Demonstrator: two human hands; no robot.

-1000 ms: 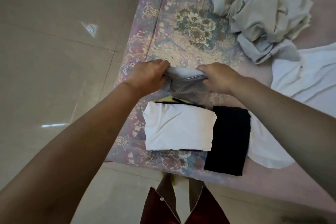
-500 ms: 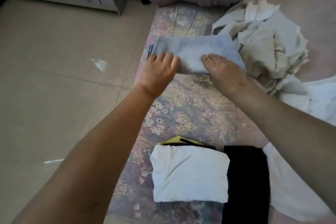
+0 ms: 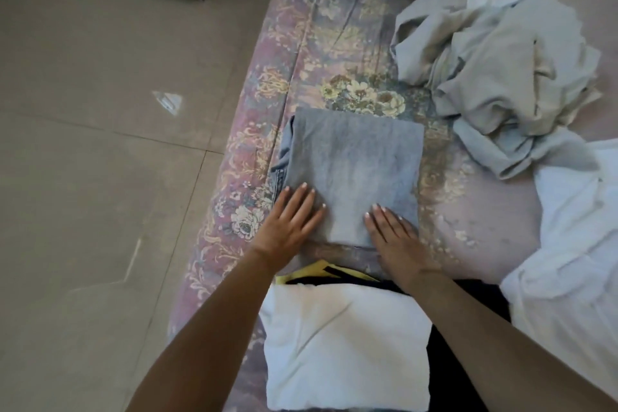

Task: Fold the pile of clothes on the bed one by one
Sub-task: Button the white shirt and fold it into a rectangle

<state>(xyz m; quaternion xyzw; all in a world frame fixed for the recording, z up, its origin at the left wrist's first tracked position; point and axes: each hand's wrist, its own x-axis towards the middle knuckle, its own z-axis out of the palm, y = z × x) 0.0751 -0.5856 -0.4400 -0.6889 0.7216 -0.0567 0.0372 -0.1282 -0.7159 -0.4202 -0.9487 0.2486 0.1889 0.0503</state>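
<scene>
Head view: single camera, worn high, facing forward and down, close over bed (image 3: 301, 53) edge and floor (image 3: 100, 177).

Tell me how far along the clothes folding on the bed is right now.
Done: a folded white garment and a black one lie nearest. In hand: the left hand and right hand press flat on the folded grey garment. Left: the crumpled pale pile and loose white cloth.

Bare forearms, no sleeves; light-polished nails on hands (image 3: 337, 227).

No text, label or number is readable anywhere.
</scene>
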